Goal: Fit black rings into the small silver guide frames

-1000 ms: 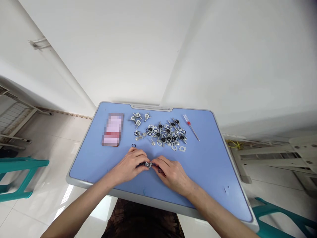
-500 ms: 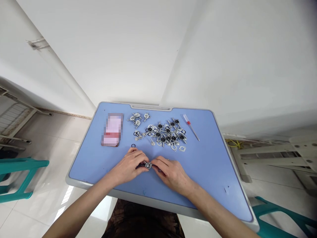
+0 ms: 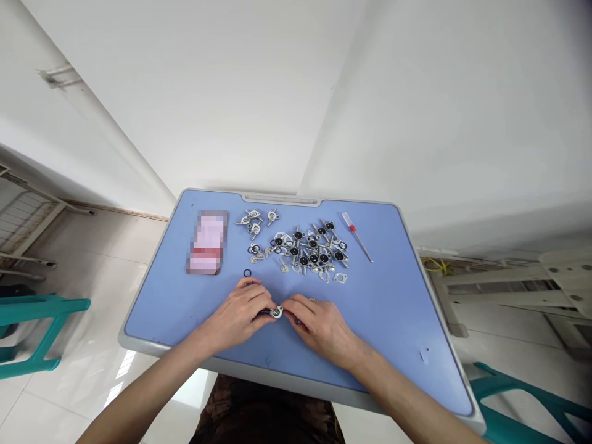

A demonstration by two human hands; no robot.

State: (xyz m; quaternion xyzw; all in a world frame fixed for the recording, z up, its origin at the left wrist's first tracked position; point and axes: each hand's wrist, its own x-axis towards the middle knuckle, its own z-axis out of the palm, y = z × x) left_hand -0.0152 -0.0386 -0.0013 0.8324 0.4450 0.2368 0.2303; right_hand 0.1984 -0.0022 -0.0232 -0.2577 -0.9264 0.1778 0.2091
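My left hand (image 3: 245, 311) is closed on a small metal fitting with a flange (image 3: 276, 312), which looks like a small fuel tap, just above the near middle of the table. My right hand (image 3: 319, 324) has its fingers pressed together, the tips at the fitting's right edge. A small dark bit shows under those fingers, too hidden to name. A black O-ring (image 3: 247, 272) lies beyond my left hand. Farther off is a heap of similar fittings with black round faces (image 3: 304, 261), mixed with loose flat metal plates (image 3: 340, 278).
A few assembled fittings (image 3: 255, 229) stand apart at the back left. A phone (image 3: 207, 243), blurred, lies on the left of the blue table (image 3: 383, 345). A screwdriver (image 3: 358, 237) with a clear and red handle is at the right. Green stools (image 3: 41, 305) flank the table.
The fitting has turned slightly between my fingers, and its pale flange now faces more upward. Both hands stay in nearly the same place; the view has shifted a little.
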